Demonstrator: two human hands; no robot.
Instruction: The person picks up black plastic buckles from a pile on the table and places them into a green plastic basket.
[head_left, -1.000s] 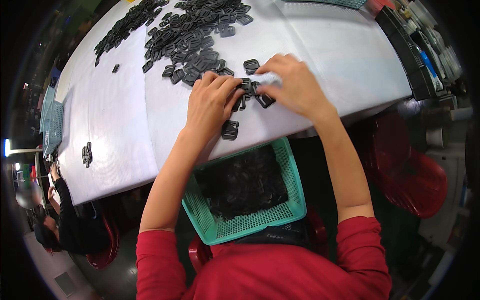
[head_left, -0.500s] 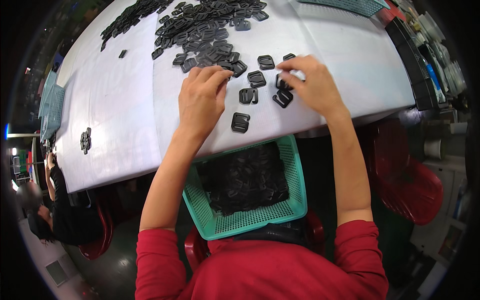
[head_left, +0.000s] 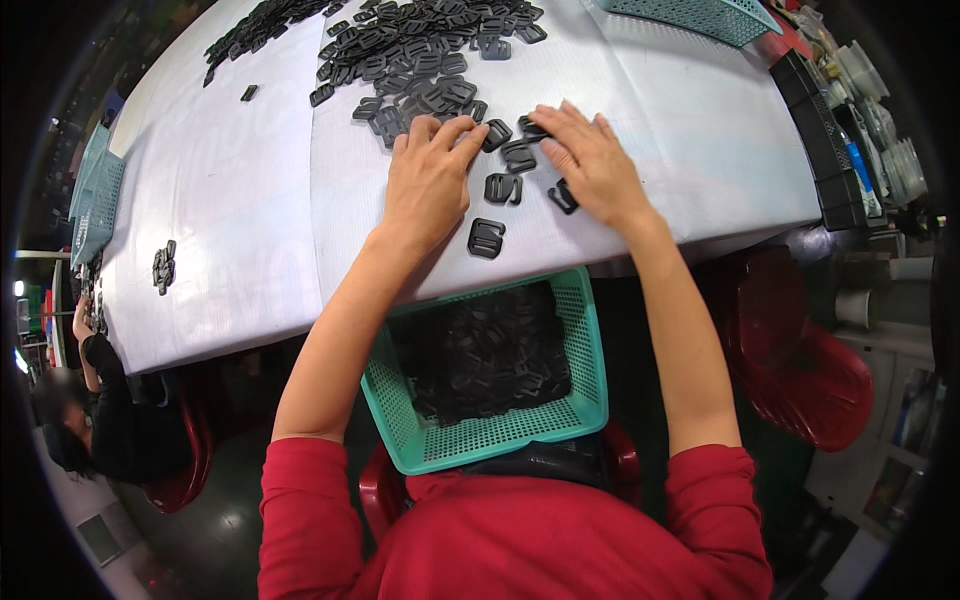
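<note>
Black plastic buckles lie in a large heap point(head_left: 410, 60) on the white-covered table. At the heap's near edge my left hand point(head_left: 430, 180) rests palm down, fingers bent and slightly apart. Its fingertips are by a loose buckle point(head_left: 496, 135), and what lies beneath them is hidden. My right hand point(head_left: 592, 165) spreads flat over the loose buckles on the right, partly covering one point(head_left: 563, 197) and another at its fingertips point(head_left: 532, 128). Between the hands lie a buckle point(head_left: 518, 155), one with a side gap point(head_left: 503, 188) and the nearest one point(head_left: 486, 238).
A green basket point(head_left: 583, 350) full of black buckles sits below the table edge, against me. Blue baskets point(head_left: 690, 18) stand at the far right and left edge. A black tray point(head_left: 825, 150) holds items on the right. A small buckle cluster point(head_left: 164, 267) and another person point(head_left: 120, 410) are at left.
My right hand has moved left and flattened over the loose buckles. My left hand has shifted slightly right, its fingers spreading a little. The view has shifted slightly.
</note>
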